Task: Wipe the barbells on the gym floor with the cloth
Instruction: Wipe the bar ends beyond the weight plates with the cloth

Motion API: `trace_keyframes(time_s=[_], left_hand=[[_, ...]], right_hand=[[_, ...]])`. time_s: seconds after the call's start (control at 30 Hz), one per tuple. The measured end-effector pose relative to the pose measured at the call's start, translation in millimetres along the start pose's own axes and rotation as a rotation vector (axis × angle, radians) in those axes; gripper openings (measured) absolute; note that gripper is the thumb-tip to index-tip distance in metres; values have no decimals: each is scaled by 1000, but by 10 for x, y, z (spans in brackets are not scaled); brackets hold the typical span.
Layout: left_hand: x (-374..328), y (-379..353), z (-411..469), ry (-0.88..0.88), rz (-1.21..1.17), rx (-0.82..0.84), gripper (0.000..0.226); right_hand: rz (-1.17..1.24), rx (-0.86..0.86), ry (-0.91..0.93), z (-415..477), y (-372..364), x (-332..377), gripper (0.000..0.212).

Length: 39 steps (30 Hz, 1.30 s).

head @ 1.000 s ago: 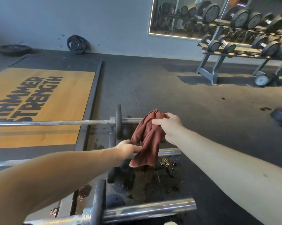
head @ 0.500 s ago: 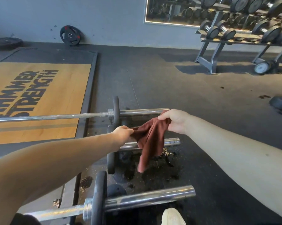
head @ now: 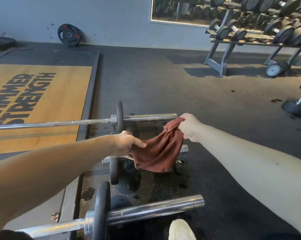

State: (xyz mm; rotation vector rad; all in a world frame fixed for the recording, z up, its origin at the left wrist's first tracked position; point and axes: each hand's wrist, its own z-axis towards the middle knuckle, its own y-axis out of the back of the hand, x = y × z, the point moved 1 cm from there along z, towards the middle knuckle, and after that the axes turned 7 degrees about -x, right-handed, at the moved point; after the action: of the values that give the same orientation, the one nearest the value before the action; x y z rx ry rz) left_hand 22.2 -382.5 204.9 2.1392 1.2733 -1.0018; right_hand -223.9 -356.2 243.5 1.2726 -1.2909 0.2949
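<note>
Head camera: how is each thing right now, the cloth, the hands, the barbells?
Brown cloth, held up, spread out.
Left hand, gripping the cloth's left edge.
Right hand, gripping its right corner.
Far barbell, lying on the floor, untouched.
Middle barbell, lying down, partly hidden behind the cloth.
Near barbell, lying down, untouched.
Weight plate, leaning against the wall.

Single view, head-worn wide-angle camera, facing forward and down. Both forearms enter from the lower corners; the left hand (head: 127, 144) and right hand (head: 189, 127), each gripping the cloth (head: 158, 153), lie near centre. The nearest barbell (head: 155, 210) and a shoe (head: 181, 229) sit close at the bottom edge; the wall (head: 111, 19) runs far along the top of the frame.
</note>
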Motion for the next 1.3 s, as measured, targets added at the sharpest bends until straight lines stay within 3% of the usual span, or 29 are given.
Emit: trace_keyframes(time_s=[0.07,0.13,0.2,0.33,0.43,0.5,0.57,0.67,0.73,0.77,0.87,0.93,1.1,1.2,1.3], left_hand=[[-8,38,47,-23,-35,17,96],[-24,51,68,-62,13,-27,99],[-15,49,79,-113,126,-90,94],[-2,102,101,-110,326,-258,96],[-4,122,151,-124,441,-363,107],[-35,96,100,-165,480,-370,113],[-75,69,25,-227,677,-294,98],[-69,67,30,-391,1068,-253,49],[-55,71,49,-430,1115,-288,22],[-49,66,45,-429,1120,-317,18],[-67,60,45,-428,1176,-422,23],[-103,47,2,-420,1149,-463,25],[-88,-128,-102,-325,588,-342,32],[11,-293,-123,-305,441,-238,28],[70,-373,-108,-318,362,-173,32]], right_hand=[[-147,-31,32,25,40,-84,24],[-286,-42,57,33,75,-140,17],[-371,-42,41,42,97,-179,28],[-223,87,-218,24,100,-219,51],[-135,231,-276,-11,101,-202,70],[-111,377,-253,-63,107,-205,67],[-237,454,-123,-59,116,-251,61],[-646,444,209,-69,113,-301,33],[-784,406,332,-92,57,-340,11],[-830,370,345,-97,36,-347,7],[-935,237,321,-75,-3,-376,24],[-876,246,303,-114,18,-303,29],[-422,396,-14,-206,-69,-191,30],[-169,483,-217,-264,-239,-174,22],[44,597,-336,-363,-292,-64,33]])
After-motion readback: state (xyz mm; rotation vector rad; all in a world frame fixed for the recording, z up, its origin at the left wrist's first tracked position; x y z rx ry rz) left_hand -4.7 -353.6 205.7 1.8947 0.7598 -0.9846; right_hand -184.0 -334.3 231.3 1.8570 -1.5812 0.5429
